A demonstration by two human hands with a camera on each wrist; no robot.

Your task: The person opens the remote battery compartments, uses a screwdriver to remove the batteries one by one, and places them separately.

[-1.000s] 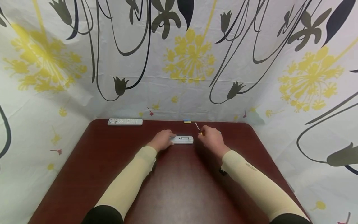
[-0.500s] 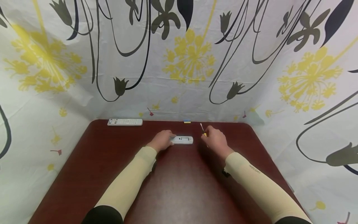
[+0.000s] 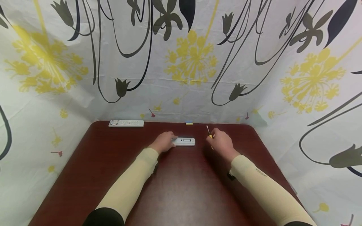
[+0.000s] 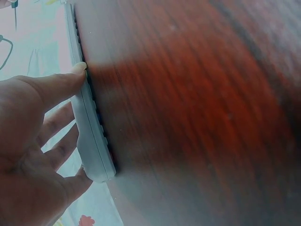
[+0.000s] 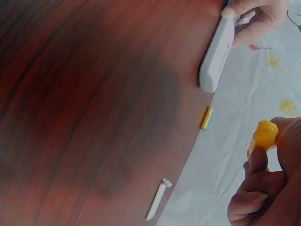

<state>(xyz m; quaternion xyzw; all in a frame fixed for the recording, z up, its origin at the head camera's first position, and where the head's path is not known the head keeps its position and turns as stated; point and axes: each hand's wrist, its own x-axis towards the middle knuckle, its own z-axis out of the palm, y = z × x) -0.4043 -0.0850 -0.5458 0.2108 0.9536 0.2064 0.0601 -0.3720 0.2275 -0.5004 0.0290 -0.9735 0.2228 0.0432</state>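
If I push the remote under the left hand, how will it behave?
The remote looks like stiff, thin plastic, so probably light. It lies flat on the smooth table, so it would likely slide, not tip or roll. The left hand steadies one end, so it may pivot.

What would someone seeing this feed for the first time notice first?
Probably the two hands at the far middle of the dark red table: the left hand grips one end of a small white remote, while the right hand just beside it holds a yellow-handled screwdriver with its tip up. Next, the loud yellow-flowered curtain behind, and a second remote at the far left edge.
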